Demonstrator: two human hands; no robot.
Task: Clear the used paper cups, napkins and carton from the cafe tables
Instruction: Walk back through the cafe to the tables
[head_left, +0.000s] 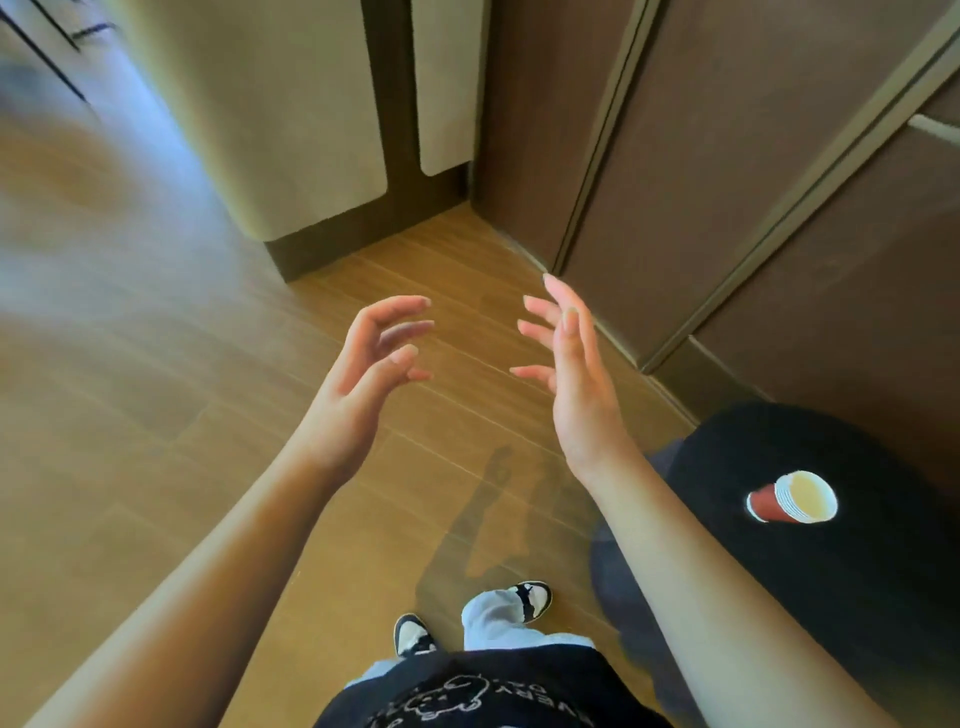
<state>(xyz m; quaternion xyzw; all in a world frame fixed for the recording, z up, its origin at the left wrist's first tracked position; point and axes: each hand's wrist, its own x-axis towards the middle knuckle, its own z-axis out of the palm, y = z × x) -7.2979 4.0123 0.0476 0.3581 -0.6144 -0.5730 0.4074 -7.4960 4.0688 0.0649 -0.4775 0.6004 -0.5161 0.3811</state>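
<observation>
1. The floor (218, 415) is laid in warm brown wood-look planks; its far left part is blurred.
2. Dark brown wall panels (727, 182) with paler trim strips run along the right side, meeting the floor at a skirting edge.
3. Pale beige panels (291, 114) on a dark base stand ahead at the upper left.
4. A black bin bag (831, 571) sits open at the lower right, close against the brown wall.
5. A stack of red paper cups (792, 498) with white rims lies on its side inside the bag, mouth turned toward the camera, pale interior showing.
6. The left hand (363, 374) is held out over the floor, fingers loosely curled, holding nothing.
7. The right hand (571, 374) is raised beside it, fingers spread and nearly straight, also empty; the two hands are apart.
8. Black-and-white shoes (530, 600) and light trousers show below.
</observation>
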